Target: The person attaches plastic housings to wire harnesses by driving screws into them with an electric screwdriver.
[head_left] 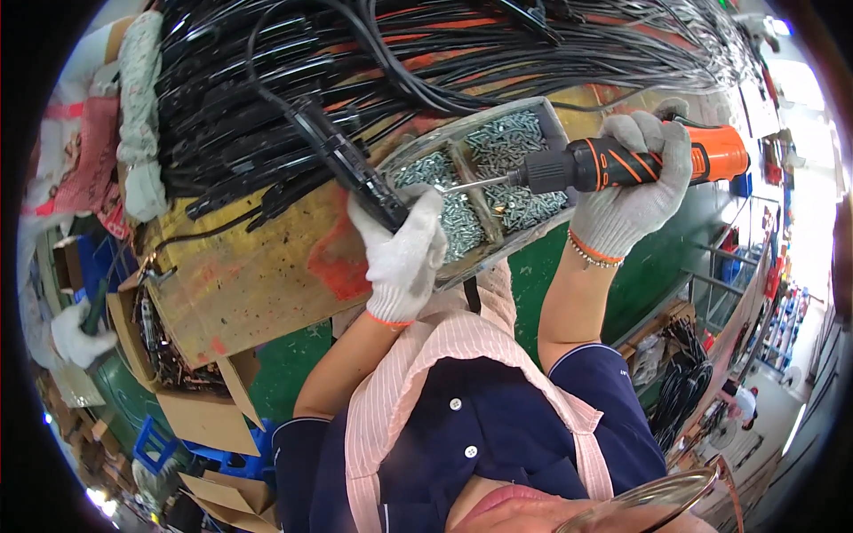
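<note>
My right hand (pixel 635 178), in a white glove, is wrapped round an orange and black cordless electric screwdriver (pixel 720 153) held nearly level. Its long bit (pixel 480 184) points left, and the tip meets or nearly meets my gloved left hand (pixel 404 253). That hand grips the near end of a long black plastic housing (pixel 342 158), tilted up to the left, with a black cable at its far end. Whether a screw sits at the bit's tip is too small to tell. Beneath both hands is a divided grey tray (pixel 555 124) of loose silver screws (pixel 511 138).
Black cables (pixel 569 62) and several black housings (pixel 240 115) cover the back of the worn yellow table (pixel 240 284). An open cardboard box (pixel 209 417) of parts stands off its left corner. At far left are a co-worker's patterned sleeve (pixel 139 107) and a gloved hand (pixel 80 338).
</note>
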